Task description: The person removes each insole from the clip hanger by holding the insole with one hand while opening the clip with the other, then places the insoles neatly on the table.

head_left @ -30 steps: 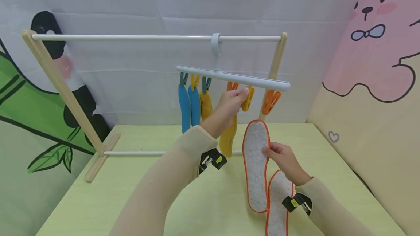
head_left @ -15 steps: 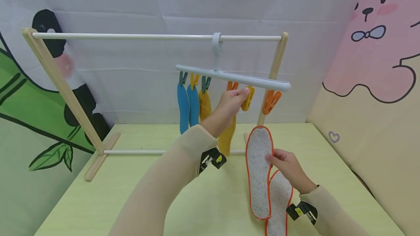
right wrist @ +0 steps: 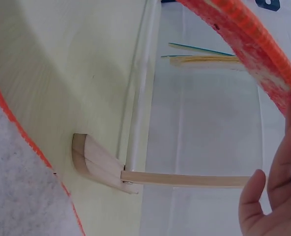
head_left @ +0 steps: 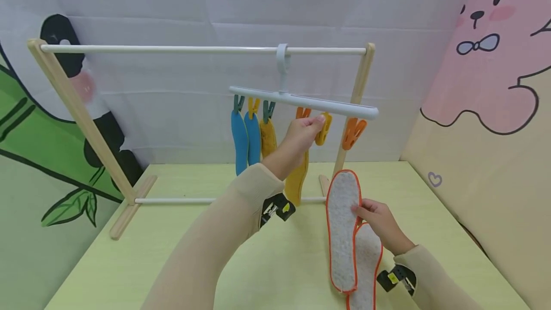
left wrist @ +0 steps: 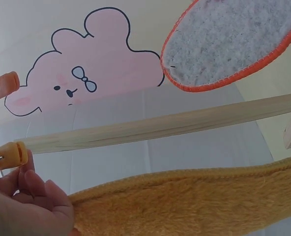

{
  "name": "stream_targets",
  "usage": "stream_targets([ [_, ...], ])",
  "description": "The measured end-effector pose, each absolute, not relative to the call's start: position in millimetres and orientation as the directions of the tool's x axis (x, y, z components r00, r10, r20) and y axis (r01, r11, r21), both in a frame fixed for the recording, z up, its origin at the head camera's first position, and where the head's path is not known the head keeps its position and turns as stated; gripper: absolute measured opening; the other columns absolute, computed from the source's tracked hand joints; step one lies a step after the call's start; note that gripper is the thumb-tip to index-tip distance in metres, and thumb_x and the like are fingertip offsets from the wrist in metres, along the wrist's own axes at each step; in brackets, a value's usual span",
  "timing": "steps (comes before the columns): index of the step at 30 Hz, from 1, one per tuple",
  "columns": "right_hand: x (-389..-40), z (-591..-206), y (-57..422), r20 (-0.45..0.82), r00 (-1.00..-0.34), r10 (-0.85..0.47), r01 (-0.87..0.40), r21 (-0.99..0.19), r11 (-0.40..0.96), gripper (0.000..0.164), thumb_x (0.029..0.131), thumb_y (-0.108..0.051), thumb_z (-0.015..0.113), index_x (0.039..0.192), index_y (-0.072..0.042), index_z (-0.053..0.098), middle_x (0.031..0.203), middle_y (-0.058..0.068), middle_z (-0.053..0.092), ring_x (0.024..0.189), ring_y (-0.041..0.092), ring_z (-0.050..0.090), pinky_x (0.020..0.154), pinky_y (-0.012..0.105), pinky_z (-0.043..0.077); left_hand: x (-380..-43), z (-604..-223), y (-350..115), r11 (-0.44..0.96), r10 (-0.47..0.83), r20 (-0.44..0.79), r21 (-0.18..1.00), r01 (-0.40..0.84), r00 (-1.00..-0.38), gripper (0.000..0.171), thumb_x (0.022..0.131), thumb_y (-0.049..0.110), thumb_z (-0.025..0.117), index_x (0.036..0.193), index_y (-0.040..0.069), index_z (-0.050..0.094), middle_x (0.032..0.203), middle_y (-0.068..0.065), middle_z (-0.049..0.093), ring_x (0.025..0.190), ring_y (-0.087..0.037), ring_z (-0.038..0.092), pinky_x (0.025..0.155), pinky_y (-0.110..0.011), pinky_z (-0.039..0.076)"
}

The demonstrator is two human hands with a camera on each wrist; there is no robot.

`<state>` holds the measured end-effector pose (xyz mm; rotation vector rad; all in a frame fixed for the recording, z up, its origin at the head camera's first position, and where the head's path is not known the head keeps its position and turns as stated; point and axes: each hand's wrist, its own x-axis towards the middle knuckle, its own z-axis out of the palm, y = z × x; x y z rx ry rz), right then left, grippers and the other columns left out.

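My left hand (head_left: pixel 296 143) pinches a yellow clothespin (head_left: pixel 325 129) under the pale blue hanger (head_left: pixel 331 106). In the left wrist view, thumb and fingertips sit at the end of that clothespin (left wrist: pixel 8 156). Lower right, my right hand (head_left: pixel 380 224) grips the edge of a grey felt insole (head_left: pixel 342 238) with orange trim, held upright. Its reddish underside (right wrist: pixel 253 54) shows in the right wrist view. A matching grey insole (head_left: pixel 366 271) lies on the table, partly covered by the held one. An orange clothespin (head_left: pixel 354 134) hangs at the hanger's right end.
Two blue insoles (head_left: pixel 240 142) and two yellow ones (head_left: pixel 297 183) hang from clothespins, one yellow insole partly behind my left arm. The hanger hooks over a white rail (head_left: pixel 181 49) of a wooden-legged rack (head_left: pixel 86 123) on the pale green table (head_left: pixel 172 262). Decorated walls enclose it.
My right hand has lowered the grey insole and shifted it slightly right, away from the hanger. My left hand stays at the yellow clothespin.
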<state>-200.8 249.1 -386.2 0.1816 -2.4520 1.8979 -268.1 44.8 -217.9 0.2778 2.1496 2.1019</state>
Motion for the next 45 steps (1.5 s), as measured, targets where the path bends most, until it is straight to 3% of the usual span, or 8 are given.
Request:
stream_targets([
  [5, -199.6, -390.9, 249.6, 0.076, -0.996, -0.044, -0.084, -0.965, 0.247, 0.020, 0.095, -0.007, 0.054, 0.093, 0.013, 0.059, 0.072, -0.001, 0.057, 0.068, 0.012, 0.057, 0.069, 0.028, 0.048, -268.6, -219.4, 44.6, 0.010, 0.207, 0.032, 0.999, 0.035, -0.978, 0.034, 0.100, 0.025, 0.051, 0.101, -0.006, 0.066, 0.081, 0.000, 0.046, 0.083, -0.014, 0.039, 0.087, -0.035, 0.033],
  [15, -200.5, -394.3, 255.3, 0.047, -0.998, -0.049, -0.060, -0.949, 0.310, 0.018, 0.095, -0.009, 0.055, 0.080, 0.002, 0.057, 0.069, 0.001, 0.053, 0.065, 0.014, 0.054, 0.068, 0.031, 0.047, -266.0, -216.1, 48.3, 0.014, 0.215, 0.046, 0.999, 0.050, -0.976, 0.036, 0.101, 0.026, 0.051, 0.070, 0.006, 0.051, 0.065, 0.001, 0.031, 0.064, -0.012, 0.029, 0.072, -0.031, 0.028],
  [18, -201.0, -392.9, 256.6, 0.002, -0.998, -0.059, -0.021, -0.941, 0.337, 0.019, 0.094, -0.010, 0.056, 0.078, 0.000, 0.057, 0.067, 0.001, 0.053, 0.064, 0.015, 0.052, 0.068, 0.032, 0.046, -266.0, -215.8, 47.1, 0.028, 0.209, 0.031, 0.999, 0.038, -0.977, 0.034, 0.100, 0.027, 0.051, 0.077, 0.003, 0.057, 0.070, 0.001, 0.036, 0.070, -0.013, 0.034, 0.077, -0.031, 0.032],
  [23, -201.8, -392.6, 257.2, -0.052, -0.995, -0.081, 0.018, -0.930, 0.368, 0.020, 0.094, -0.011, 0.057, 0.078, 0.000, 0.057, 0.067, 0.001, 0.052, 0.064, 0.016, 0.051, 0.070, 0.033, 0.045, -267.4, -217.1, 44.4, 0.041, 0.201, 0.030, 0.998, 0.040, -0.979, 0.036, 0.101, 0.026, 0.051, 0.104, -0.007, 0.066, 0.087, 0.000, 0.048, 0.091, -0.016, 0.041, 0.096, -0.037, 0.033],
  [26, -202.4, -394.1, 256.8, -0.065, -0.994, -0.091, 0.027, -0.928, 0.371, 0.018, 0.094, -0.010, 0.056, 0.081, 0.002, 0.058, 0.068, 0.001, 0.052, 0.064, 0.016, 0.051, 0.071, 0.033, 0.045, -267.9, -218.3, 43.6, 0.033, 0.196, 0.037, 0.998, 0.044, -0.980, 0.037, 0.100, 0.025, 0.052, 0.104, -0.008, 0.066, 0.085, -0.001, 0.050, 0.093, -0.018, 0.043, 0.101, -0.041, 0.031],
  [33, -202.0, -400.8, 256.4, -0.105, -0.992, -0.074, 0.073, -0.936, 0.345, 0.018, 0.094, -0.010, 0.056, 0.079, 0.000, 0.058, 0.068, 0.001, 0.053, 0.064, 0.017, 0.052, 0.069, 0.032, 0.047, -267.9, -220.5, 43.9, 0.037, 0.201, 0.027, 0.999, 0.035, -0.979, 0.034, 0.100, 0.026, 0.052, 0.088, -0.005, 0.063, 0.078, -0.002, 0.047, 0.094, -0.019, 0.043, 0.103, -0.046, 0.029],
  [40, -200.9, -405.5, 257.4, -0.114, -0.993, -0.037, 0.094, -0.930, 0.356, 0.020, 0.094, -0.010, 0.056, 0.075, -0.003, 0.055, 0.068, 0.001, 0.052, 0.063, 0.017, 0.052, 0.069, 0.034, 0.048, -269.2, -221.6, 44.2, 0.038, 0.199, 0.026, 0.999, 0.034, -0.980, 0.036, 0.100, 0.025, 0.052, 0.102, -0.008, 0.066, 0.087, -0.001, 0.051, 0.101, -0.019, 0.044, 0.108, -0.046, 0.026],
  [45, -200.7, -407.7, 260.9, -0.128, -0.992, 0.006, 0.121, -0.918, 0.378, 0.019, 0.094, -0.011, 0.057, 0.076, -0.002, 0.057, 0.068, 0.000, 0.053, 0.062, 0.016, 0.052, 0.067, 0.031, 0.048, -268.8, -219.9, 44.3, 0.020, 0.196, 0.030, 0.999, 0.035, -0.980, 0.036, 0.101, 0.024, 0.051, 0.106, -0.009, 0.065, 0.086, 0.000, 0.051, 0.094, -0.016, 0.044, 0.106, -0.042, 0.029],
])
